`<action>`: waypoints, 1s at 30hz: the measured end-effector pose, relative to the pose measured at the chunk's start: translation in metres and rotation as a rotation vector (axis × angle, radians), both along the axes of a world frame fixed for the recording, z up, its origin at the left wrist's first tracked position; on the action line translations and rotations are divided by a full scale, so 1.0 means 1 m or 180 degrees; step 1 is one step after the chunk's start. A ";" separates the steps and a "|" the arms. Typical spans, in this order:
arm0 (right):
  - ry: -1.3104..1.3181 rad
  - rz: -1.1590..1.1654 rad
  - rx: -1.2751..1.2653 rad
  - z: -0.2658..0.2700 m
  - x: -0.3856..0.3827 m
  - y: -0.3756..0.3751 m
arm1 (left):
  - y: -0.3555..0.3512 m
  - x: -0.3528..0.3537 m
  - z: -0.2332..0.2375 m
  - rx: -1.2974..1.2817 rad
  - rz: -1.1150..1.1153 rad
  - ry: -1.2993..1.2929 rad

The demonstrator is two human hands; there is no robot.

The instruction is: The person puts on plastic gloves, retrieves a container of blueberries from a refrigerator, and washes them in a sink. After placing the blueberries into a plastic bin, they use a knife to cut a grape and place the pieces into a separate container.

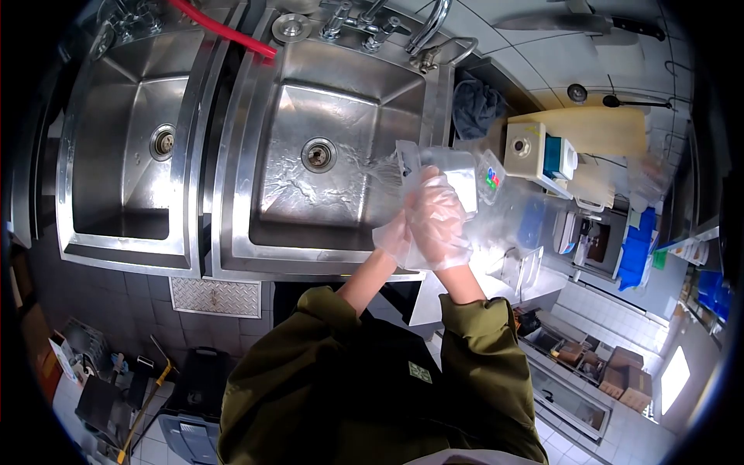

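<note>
Both my hands wear loose clear plastic gloves and are close together over the right edge of the sink. My right hand (439,213) is closed on a clear plastic container (463,177). Partly covered by it, my left hand (397,236) is also closed at the container's near left side; its fingertips are hidden. The container is tilted toward the sink basin (310,116), and water (382,175) spills from its left side onto the wet steel near the drain (318,155).
A second steel sink (124,101) adjoins on the left. A red hose (225,31) and taps (360,27) are at the back. Right of the container are a labelled plastic tub (490,177), a dark cloth (477,107) and a white appliance (528,149). A knife (581,25) hangs on the wall.
</note>
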State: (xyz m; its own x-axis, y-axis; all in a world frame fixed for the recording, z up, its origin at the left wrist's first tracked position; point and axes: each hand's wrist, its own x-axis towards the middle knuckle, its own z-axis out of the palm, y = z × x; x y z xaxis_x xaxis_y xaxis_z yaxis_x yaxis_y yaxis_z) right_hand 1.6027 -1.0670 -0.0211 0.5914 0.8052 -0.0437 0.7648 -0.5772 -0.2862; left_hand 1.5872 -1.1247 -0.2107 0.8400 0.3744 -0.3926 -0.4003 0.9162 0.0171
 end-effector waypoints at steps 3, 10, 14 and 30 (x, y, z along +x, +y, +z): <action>-0.0015 -0.0039 -0.0144 0.001 -0.002 0.002 | -0.005 0.002 -0.001 -0.0170 -0.0045 -0.0098; -0.0482 0.0198 -0.0549 0.000 -0.001 -0.002 | -0.010 0.004 0.002 -0.0353 -0.0062 -0.0211; -0.0087 0.0038 -0.0406 0.000 -0.002 -0.006 | -0.015 0.010 0.004 -0.0447 -0.0045 -0.0235; -0.3298 0.1261 -0.0946 -0.021 -0.024 -0.007 | -0.021 0.003 0.016 -0.0697 -0.0174 -0.0341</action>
State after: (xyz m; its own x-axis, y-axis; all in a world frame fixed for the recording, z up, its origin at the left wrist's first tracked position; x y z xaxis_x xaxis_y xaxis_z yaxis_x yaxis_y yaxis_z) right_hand 1.5790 -1.0743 -0.0418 0.1617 0.9821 0.0966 0.6965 -0.1830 0.6938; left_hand 1.5900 -1.1452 -0.1949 0.8979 0.2431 -0.3670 -0.3390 0.9137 -0.2241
